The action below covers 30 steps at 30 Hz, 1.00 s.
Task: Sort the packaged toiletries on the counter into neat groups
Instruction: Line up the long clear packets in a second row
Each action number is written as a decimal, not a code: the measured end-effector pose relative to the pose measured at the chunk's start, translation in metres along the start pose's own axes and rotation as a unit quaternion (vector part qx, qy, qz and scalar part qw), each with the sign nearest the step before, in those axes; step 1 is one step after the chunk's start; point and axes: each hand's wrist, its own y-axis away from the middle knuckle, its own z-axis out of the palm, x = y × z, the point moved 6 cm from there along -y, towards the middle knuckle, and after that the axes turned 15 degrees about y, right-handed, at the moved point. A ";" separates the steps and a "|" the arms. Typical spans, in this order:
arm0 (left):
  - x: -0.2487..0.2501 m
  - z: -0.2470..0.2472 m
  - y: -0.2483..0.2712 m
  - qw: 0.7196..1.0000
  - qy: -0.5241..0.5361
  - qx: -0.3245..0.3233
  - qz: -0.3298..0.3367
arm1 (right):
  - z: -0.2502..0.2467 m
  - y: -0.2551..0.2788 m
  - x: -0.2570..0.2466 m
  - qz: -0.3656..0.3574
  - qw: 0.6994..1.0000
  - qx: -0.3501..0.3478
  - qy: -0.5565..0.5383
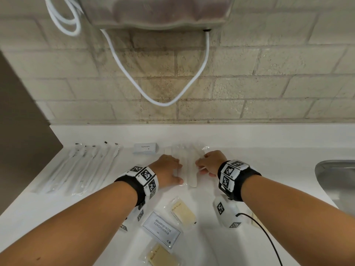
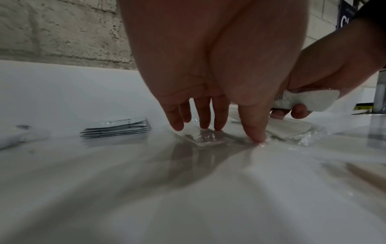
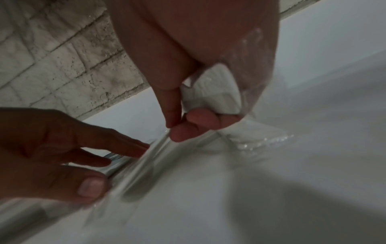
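My right hand (image 1: 209, 164) pinches one wrapped comb (image 3: 211, 92) by its broad end, thumb and forefinger curled round it. My left hand (image 1: 169, 167) lies flat with straight fingers, pressing down on the combs (image 1: 187, 166) already laid side by side in the middle of the counter (image 1: 259, 143), just right of the toothpaste packets (image 1: 145, 148).

These combs should weigh almost nothing: stiff white plastic inside a loose, clear, crinkly sleeve. The film is glossy and I expect it to slide on the smooth white counter (and on the sleeve beneath it), so holding the row down with flat fingers seems wise. The best hold, I judge, is through the wrap onto the solid end of the comb itself, not the slack film, which would just stretch and slip.

The toothbrushes (image 1: 76, 169) to the left are long, thin and wrapped the same way. Nearer me lie the flat shampoo sachet (image 1: 161, 229) and two pale yellow soap bars (image 1: 182, 212) in clear wrap, firmer and squarer, not yet grouped.
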 end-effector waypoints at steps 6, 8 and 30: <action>-0.011 0.001 0.001 0.999 0.041 0.012 -0.004 | 0.007 -0.002 -0.006 -0.012 0.999 0.013 0.039; -0.013 0.001 0.001 0.999 0.042 0.014 -0.003 | 0.005 -0.006 -0.008 -0.020 0.998 0.032 0.053; 0.029 0.007 -0.005 0.998 0.049 -0.006 0.040 | -0.037 -0.001 0.014 -0.024 0.997 0.074 -0.003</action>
